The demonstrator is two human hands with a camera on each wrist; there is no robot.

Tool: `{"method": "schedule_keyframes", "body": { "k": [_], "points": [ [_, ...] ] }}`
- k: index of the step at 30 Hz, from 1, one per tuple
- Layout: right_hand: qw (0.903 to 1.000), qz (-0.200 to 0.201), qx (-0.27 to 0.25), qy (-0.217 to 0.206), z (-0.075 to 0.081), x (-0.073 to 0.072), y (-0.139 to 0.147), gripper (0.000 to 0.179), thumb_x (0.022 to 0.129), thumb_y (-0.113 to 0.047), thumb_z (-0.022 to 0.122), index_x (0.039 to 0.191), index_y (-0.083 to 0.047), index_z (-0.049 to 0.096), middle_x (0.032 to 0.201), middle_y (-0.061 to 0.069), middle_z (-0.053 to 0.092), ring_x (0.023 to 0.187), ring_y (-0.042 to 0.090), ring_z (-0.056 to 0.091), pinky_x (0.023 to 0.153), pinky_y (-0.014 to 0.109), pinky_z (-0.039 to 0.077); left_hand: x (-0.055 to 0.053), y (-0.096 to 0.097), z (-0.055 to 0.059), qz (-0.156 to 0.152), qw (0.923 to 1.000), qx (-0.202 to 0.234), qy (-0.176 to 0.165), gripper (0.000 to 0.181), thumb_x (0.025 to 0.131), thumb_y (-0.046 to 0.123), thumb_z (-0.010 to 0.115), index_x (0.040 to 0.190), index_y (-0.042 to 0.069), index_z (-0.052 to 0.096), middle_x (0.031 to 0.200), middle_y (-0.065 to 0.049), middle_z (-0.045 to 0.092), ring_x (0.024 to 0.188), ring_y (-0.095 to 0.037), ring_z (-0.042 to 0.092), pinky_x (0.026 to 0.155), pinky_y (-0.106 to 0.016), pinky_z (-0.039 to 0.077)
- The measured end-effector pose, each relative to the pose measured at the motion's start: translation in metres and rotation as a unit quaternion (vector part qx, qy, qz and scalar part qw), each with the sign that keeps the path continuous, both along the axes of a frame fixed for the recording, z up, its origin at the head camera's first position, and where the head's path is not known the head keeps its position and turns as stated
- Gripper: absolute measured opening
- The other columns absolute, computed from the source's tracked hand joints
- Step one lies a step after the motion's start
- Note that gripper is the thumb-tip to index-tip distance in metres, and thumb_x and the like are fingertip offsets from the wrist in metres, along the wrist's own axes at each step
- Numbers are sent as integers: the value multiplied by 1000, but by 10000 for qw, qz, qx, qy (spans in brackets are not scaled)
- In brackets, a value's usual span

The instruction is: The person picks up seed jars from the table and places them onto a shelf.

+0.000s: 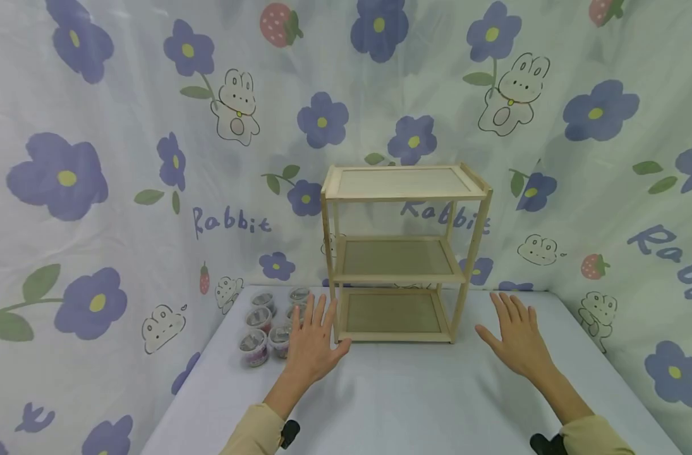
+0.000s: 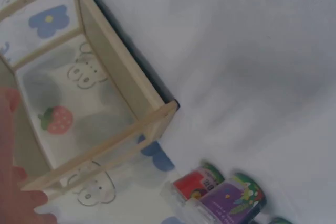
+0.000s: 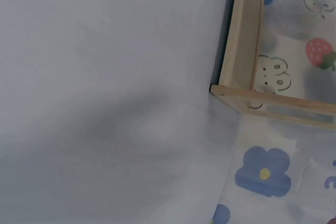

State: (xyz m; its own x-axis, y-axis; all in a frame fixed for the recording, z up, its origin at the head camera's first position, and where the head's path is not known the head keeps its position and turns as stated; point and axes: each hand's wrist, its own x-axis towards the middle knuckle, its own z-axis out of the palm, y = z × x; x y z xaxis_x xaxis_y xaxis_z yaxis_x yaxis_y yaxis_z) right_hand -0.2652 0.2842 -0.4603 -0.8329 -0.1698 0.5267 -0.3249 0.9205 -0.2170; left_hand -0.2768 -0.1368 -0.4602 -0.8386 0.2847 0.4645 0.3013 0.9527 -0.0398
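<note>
A three-tier wooden shelf (image 1: 399, 278) stands upright toward the back of the white table. Left of it, several small lidded tubs (image 1: 254, 347) are grouped in two rows, with red and purple labels showing on the tubs (image 2: 228, 203) in the left wrist view. My left hand (image 1: 311, 347), fingers spread, is raised over the table between the tubs and the shelf, overlapping some tubs in the head view. My right hand (image 1: 516, 338) hovers at the shelf's right with straight fingers and thumb apart. Both hands hold nothing. In the left wrist view, the left fingers (image 2: 21, 198) appear at the edge.
The white table (image 1: 402, 398) reaches back to a curtain (image 1: 124, 158) printed with flowers, rabbits and strawberries, which hangs behind and along both sides. Black straps with cameras (image 1: 289, 434) sit at the wrists, beside the beige sleeves (image 1: 254, 430).
</note>
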Motion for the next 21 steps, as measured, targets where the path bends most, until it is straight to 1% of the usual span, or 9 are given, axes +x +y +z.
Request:
{"method": "schedule_keyframes", "body": {
  "k": [3, 5, 9, 11, 16, 21],
  "points": [
    [9999, 91, -97, 13, 7, -3, -2, 79, 94, -41, 64, 149, 6, 31, 145, 32, 37, 134, 51, 31, 105, 73, 21, -1, 0, -1, -17, 10000, 19, 34, 89, 89, 63, 57, 156, 13, 28, 160, -14, 30, 151, -35, 14, 117, -60, 18],
    [9996, 170, -229, -78, 13, -5, -4, 81, 94, -41, 64, 149, 7, 29, 144, 34, 38, 133, 52, 33, 106, 72, 22, 0, 0, -1, -24, 10000, 83, -27, 88, 89, 62, 57, 156, 13, 28, 160, -14, 29, 151, -35, 13, 117, -60, 17],
    [9977, 156, -564, -329, 32, -11, -6, 84, 97, -42, 61, 151, 9, 22, 143, 38, 37, 130, 56, 34, 105, 69, 27, 0, 0, -1, -57, 9992, 351, -160, 87, 90, 61, 57, 156, 11, 30, 160, -15, 29, 150, -35, 16, 118, -60, 16],
    [9957, 126, -769, -492, 43, -13, -8, 86, 98, -44, 59, 153, 8, 18, 146, 38, 34, 132, 56, 32, 105, 68, 28, 0, -1, -1, -100, 9980, 593, -177, 86, 90, 59, 59, 154, 9, 32, 159, -16, 30, 149, -36, 19, 118, -60, 14],
    [9905, 189, -1164, -707, 71, -18, -15, 88, 99, -46, 55, 156, 5, 10, 152, 36, 26, 137, 55, 26, 104, 70, 28, -1, -7, -3, -140, 9929, 1182, 18, 86, 87, 51, 66, 152, 6, 34, 155, -19, 37, 146, -39, 27, 117, -61, 15],
    [9845, 462, -1563, -649, 91, -25, -17, 86, 101, -40, 55, 156, 4, 6, 153, 36, 24, 139, 54, 23, 105, 71, 26, -2, -21, -11, -167, 9846, 1715, 301, 86, 83, 45, 73, 149, 4, 37, 150, -20, 42, 143, -40, 31, 116, -63, 17]
  ]
}}
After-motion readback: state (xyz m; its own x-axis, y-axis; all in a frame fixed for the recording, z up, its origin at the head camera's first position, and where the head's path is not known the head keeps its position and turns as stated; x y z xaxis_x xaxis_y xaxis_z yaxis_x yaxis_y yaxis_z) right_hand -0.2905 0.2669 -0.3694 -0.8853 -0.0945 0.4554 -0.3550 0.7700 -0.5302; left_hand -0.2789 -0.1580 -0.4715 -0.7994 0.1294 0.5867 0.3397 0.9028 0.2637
